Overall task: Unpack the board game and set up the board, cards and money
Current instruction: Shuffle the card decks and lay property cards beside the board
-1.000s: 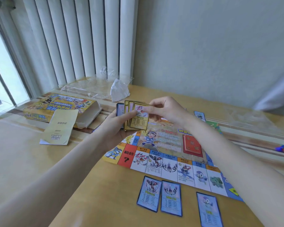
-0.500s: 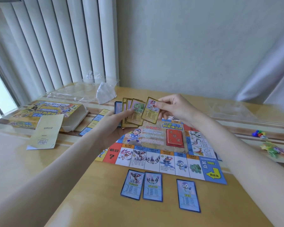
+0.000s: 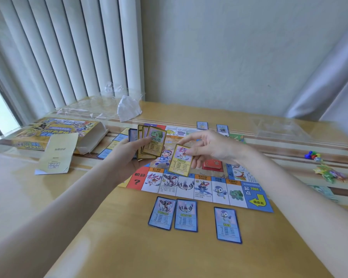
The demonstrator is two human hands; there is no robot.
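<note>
Head view: we find the board unfolded on the tabletop, three blue cards dealt. Left grip clasps the deck; right grip pinches a gold card. Money is not yet laid out.

Board at tabletop centre; three cards before it toward near edge; box at far-left; tokens near right edge.
</note>
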